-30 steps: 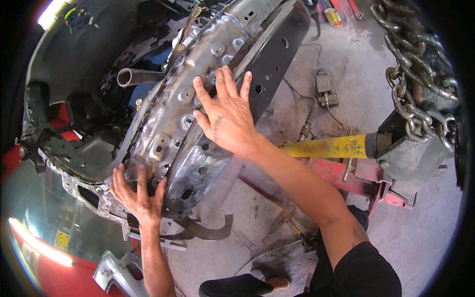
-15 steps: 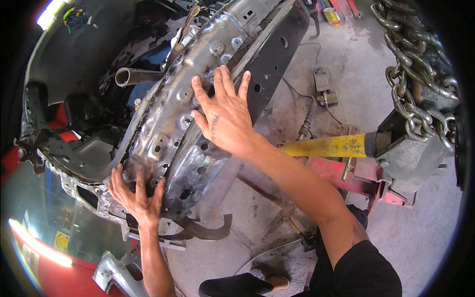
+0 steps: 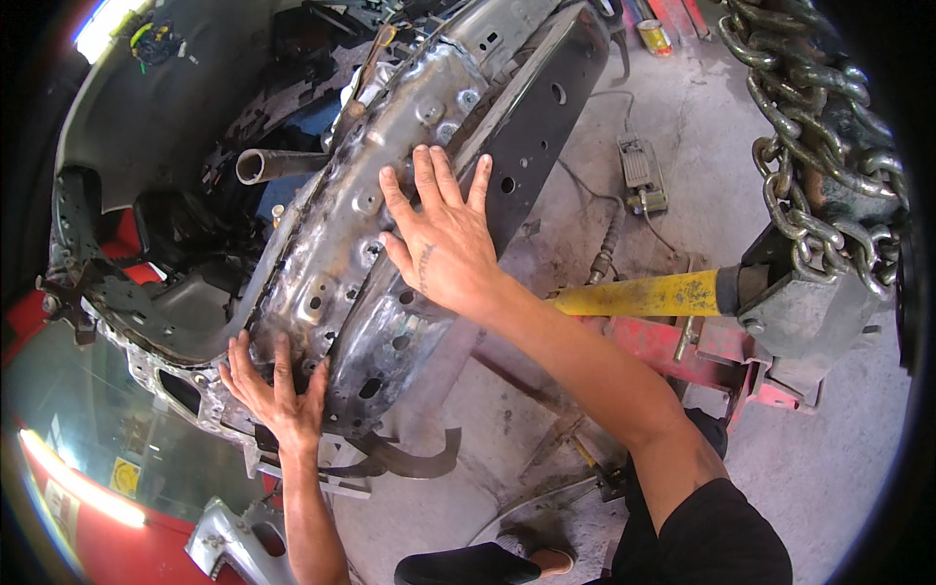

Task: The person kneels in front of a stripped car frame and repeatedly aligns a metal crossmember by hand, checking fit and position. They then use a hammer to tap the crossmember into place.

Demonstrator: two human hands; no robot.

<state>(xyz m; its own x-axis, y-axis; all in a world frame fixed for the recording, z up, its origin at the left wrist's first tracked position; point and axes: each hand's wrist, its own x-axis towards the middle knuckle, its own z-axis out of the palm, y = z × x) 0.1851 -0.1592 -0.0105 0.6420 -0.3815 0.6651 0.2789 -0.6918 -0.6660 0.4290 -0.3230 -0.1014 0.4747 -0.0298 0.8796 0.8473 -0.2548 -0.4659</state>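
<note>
Head view shows the left hand [image 3: 290, 405] fingers spread, grasping nothing, laid on the lower end of a welded bare-metal car panel [image 3: 341, 224] slanting toward the upper right. The right hand [image 3: 444, 244] lies splayed, likewise gripping nothing, across the panel's right edge, beside a perforated black beam [image 3: 536, 127]. Flat contact probably steadies or feels the metal. Beyond, concrete floor [image 3: 819, 458] leaves elbow room before the yellow cylinder [image 3: 653, 295].

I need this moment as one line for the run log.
left hand: spread on metal panel | right hand: spread across metal panel and dark plate | chain: right of view
</note>
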